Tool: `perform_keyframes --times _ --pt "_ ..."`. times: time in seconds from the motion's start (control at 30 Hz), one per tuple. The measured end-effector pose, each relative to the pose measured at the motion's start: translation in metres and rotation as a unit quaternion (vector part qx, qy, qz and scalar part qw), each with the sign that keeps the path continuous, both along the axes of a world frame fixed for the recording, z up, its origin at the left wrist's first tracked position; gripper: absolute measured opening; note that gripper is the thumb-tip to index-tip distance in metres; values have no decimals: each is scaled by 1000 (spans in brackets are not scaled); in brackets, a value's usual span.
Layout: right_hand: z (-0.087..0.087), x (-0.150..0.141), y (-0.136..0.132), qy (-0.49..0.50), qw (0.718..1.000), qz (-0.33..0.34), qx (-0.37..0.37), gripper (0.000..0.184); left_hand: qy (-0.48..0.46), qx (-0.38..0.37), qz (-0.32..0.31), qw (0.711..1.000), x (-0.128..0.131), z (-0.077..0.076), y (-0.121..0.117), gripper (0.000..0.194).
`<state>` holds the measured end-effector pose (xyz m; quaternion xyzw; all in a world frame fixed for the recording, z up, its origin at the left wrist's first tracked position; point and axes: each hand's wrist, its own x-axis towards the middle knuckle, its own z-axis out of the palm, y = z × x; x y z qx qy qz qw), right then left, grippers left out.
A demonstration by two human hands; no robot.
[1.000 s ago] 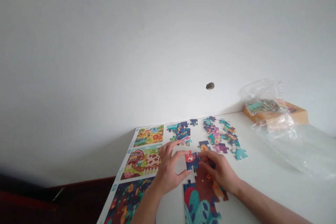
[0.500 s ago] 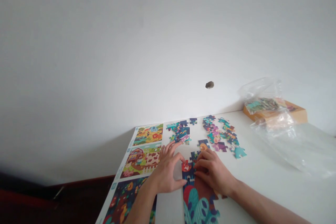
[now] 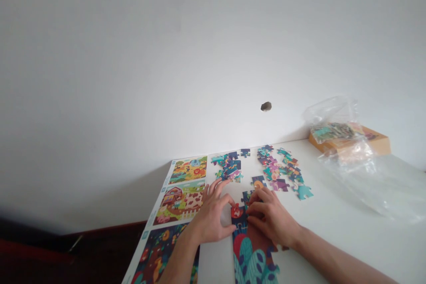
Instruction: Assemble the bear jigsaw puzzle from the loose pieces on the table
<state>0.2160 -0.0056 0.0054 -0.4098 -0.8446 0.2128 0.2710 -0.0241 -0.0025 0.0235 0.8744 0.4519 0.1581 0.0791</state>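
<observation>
A partly joined jigsaw puzzle (image 3: pixel 248 253) lies on the table, with large teal leaves at its near end. At its far left edge is a puzzle piece with a red figure (image 3: pixel 237 211). My left hand (image 3: pixel 214 215) rests beside that piece, thumb and forefinger apart and touching its left side, the other fingers spread. From the right, my right hand (image 3: pixel 269 215) has its fingers curled and pressed together on a dark puzzle piece (image 3: pixel 246 197), which they partly cover. Just beyond my right fingers lies a loose piece with an orange-yellow shape (image 3: pixel 258 182).
Loose puzzle pieces lie in a left pile (image 3: pixel 231 166) and a right group (image 3: pixel 282 171). A picture sheet (image 3: pixel 181 202) runs along the table's left edge. At the back right, clear plastic bags (image 3: pixel 333 115) lie over a yellow box (image 3: pixel 379 142), against a white wall (image 3: pixel 199 53).
</observation>
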Motion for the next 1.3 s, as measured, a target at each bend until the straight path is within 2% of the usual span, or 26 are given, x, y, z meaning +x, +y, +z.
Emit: perform_keyframes --times 0.57,0.9,1.1,1.3 --pt "-2 -1 -1 2 1000 1 -3 3 -9 6 3 1000 0 -5 0 37" --pt "1 -1 -2 7 1000 -2 4 2 -5 -19 13 1000 3 -1 -1 36" --pt "3 -1 -2 22 999 -4 26 16 -5 -25 14 1000 4 0 -1 35" --pt "4 0 -3 19 999 29 36 21 8 -52 20 998 4 1 0 35"
